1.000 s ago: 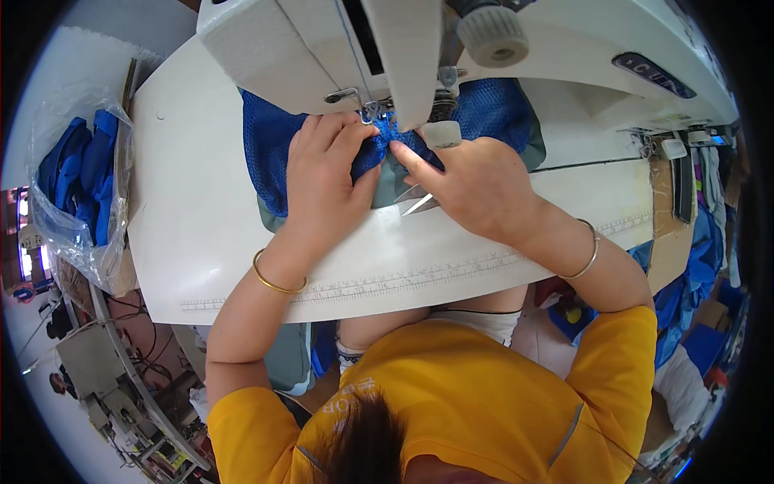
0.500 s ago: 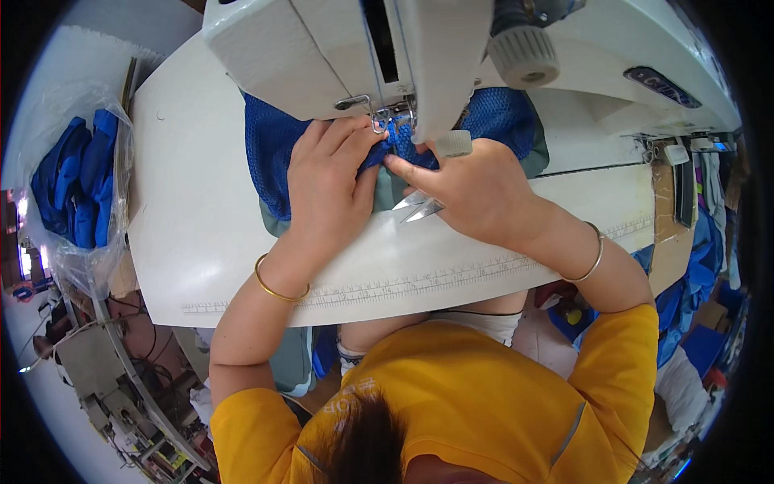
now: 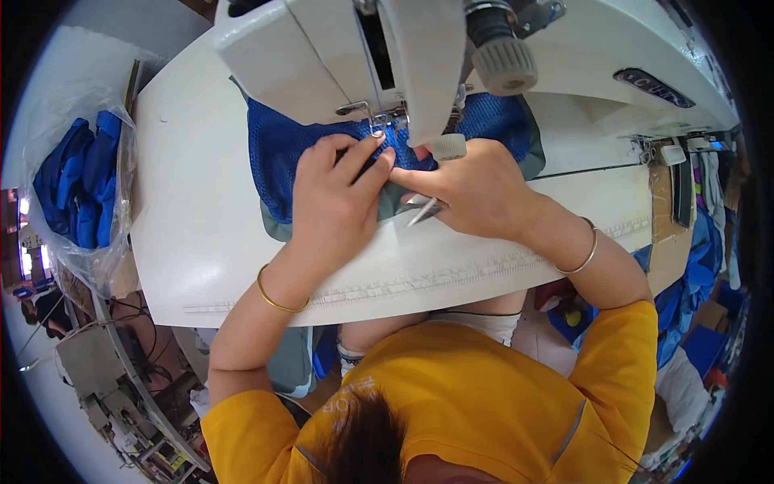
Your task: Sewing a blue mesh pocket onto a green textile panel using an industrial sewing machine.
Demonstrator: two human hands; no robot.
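Head: blue mesh [image 3: 276,165] lies beneath fingers [image 3: 359,155].

Clear bag [image 3: 78,260] with blue cloth [image 3: 103,165] inside, far left; metal frame [image 3: 129,375], lower left; cardboard [image 3: 669,256], right; blue fabric heap [image 3: 701,254], beside cardboard; white bundle [image 3: 680,391], lower right

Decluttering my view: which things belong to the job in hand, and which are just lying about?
In the job: sewing machine; blue mesh; green-grey fabric beneath it; scissors in the right hand.

Apparently lying about: clear bag of blue cloth; blue fabric heap, right.
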